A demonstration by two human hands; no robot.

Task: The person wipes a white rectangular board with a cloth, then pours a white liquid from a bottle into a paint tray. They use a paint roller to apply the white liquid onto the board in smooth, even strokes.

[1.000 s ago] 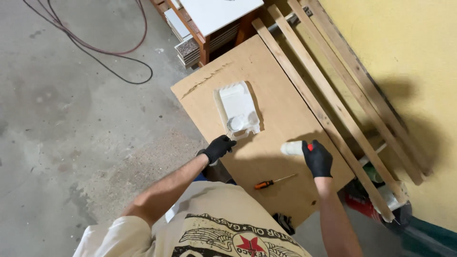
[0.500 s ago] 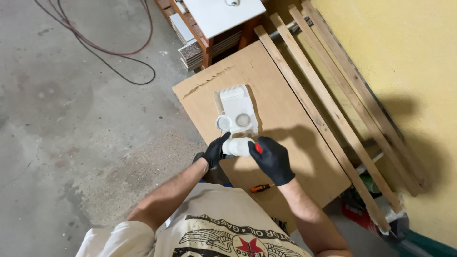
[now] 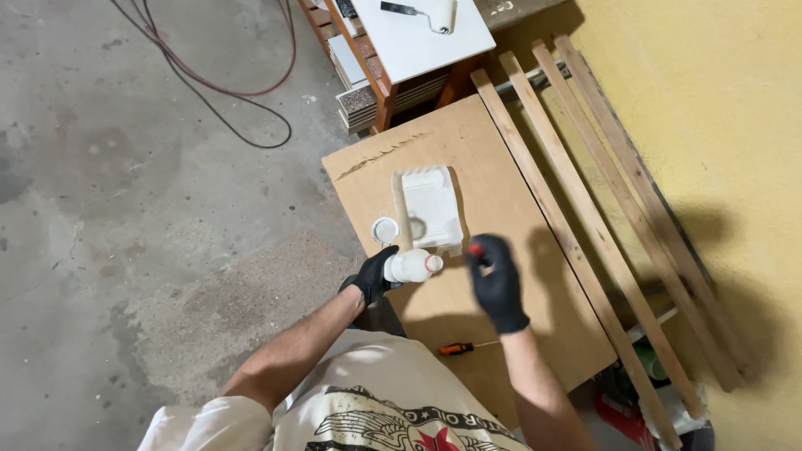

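The left hand (image 3: 376, 276) closes its grip around a white bottle (image 3: 411, 266), held sideways above the counter (image 3: 501, 209); just beside it, the right hand (image 3: 496, 280) pinches a red cap (image 3: 476, 249); a white paint tray (image 3: 430, 207) lies just beyond.

Pretty evenly lit, kind of warm and a bit dim, with no real glare anywhere. Light seems to come from the left of the frame, since a big soft shadow falls on the yellow wall (image 3: 710, 125) at the right and darker ones sit on the board (image 3: 501, 192) under the arms. Focus is decent in the middle, and the edges look slightly stretched by the wide lens.
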